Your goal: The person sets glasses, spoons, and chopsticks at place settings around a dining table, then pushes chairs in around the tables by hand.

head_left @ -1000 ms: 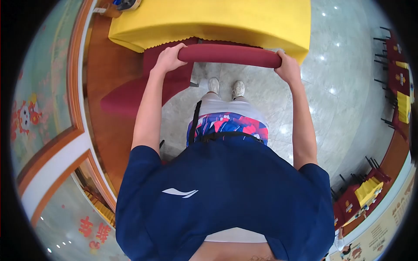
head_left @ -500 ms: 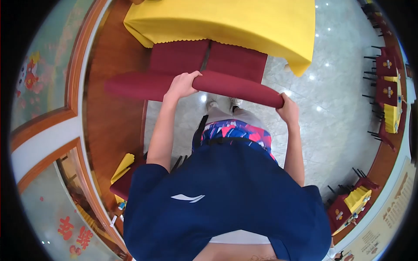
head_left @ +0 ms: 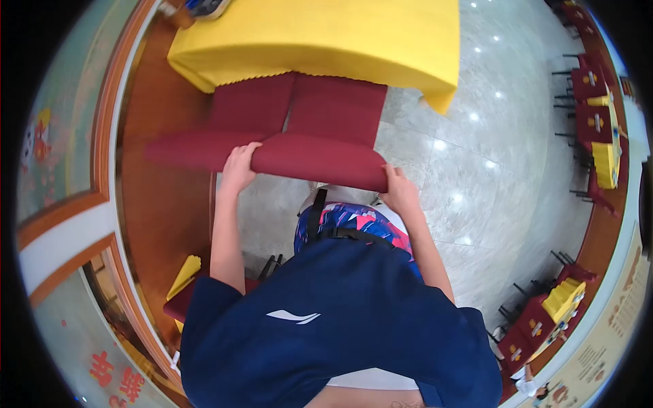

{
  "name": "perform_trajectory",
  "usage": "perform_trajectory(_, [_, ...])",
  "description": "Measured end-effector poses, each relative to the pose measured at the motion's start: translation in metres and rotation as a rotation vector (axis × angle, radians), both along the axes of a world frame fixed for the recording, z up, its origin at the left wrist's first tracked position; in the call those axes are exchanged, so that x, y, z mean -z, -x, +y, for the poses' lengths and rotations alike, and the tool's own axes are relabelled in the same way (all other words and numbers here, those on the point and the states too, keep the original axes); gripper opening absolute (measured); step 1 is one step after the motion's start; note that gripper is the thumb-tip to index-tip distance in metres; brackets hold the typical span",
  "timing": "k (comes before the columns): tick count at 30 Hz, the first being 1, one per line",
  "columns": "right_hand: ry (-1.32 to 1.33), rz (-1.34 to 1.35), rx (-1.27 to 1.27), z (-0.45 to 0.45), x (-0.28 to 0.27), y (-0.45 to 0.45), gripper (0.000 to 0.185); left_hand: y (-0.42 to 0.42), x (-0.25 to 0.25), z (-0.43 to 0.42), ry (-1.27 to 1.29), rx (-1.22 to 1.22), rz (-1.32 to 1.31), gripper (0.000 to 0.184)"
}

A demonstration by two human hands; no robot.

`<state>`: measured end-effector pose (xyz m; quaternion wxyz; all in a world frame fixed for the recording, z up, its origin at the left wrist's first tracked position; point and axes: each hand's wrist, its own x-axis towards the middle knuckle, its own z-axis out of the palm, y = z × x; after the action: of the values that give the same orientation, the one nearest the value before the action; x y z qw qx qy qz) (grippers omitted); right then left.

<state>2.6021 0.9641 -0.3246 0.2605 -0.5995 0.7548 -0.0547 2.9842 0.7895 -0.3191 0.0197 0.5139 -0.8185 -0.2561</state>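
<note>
In the head view, two maroon-covered chairs stand side by side, their seats partly under a yellow tablecloth (head_left: 320, 30). My right hand (head_left: 401, 192) is closed around the right end of the right chair's backrest (head_left: 320, 162). My left hand (head_left: 240, 166) is closed over that same backrest's left end, where it meets the left chair's backrest (head_left: 187, 149). The left backrest is somewhat blurred. Both seats (head_left: 337, 109) show beyond the backrests, with a narrow gap between them. The chair legs are hidden.
A brown wooden wall panel (head_left: 160, 204) runs along the left. A dark blue item (head_left: 206, 7) lies at the tablecloth's far left corner. More maroon chairs (head_left: 592, 122) line the right side, past the shiny tiled floor (head_left: 469, 170). Another yellow cloth (head_left: 183, 277) hangs behind my left.
Both hands and the backrests have come lower and leftward in view, nearer my body. More of the seats shows beyond the backrests. The camera view has shifted too, and my grip stays closed.
</note>
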Motion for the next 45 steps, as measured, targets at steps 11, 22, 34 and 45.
perform_trajectory(11, [-0.091, -0.48, -0.127, 0.087, 0.012, 0.196, 0.07, 0.126, 0.031, 0.062, 0.2, -0.036, -0.589, 0.072])
perform_trajectory(22, [0.14, -0.438, 0.081, 0.045, 0.029, 0.415, 0.053, 0.379, -0.044, 0.059, -0.533, 0.24, -0.64, 0.075])
perform_trajectory(34, [0.236, -0.421, 0.01, -0.114, -0.031, 0.585, 0.039, 0.694, 0.036, -0.118, -0.34, 0.332, -0.005, 0.021])
perform_trajectory(45, [0.121, -0.603, 0.369, -0.236, -0.028, 0.783, 0.03, 0.965, 0.002, -0.251, -0.24, 0.561, 0.289, 0.018])
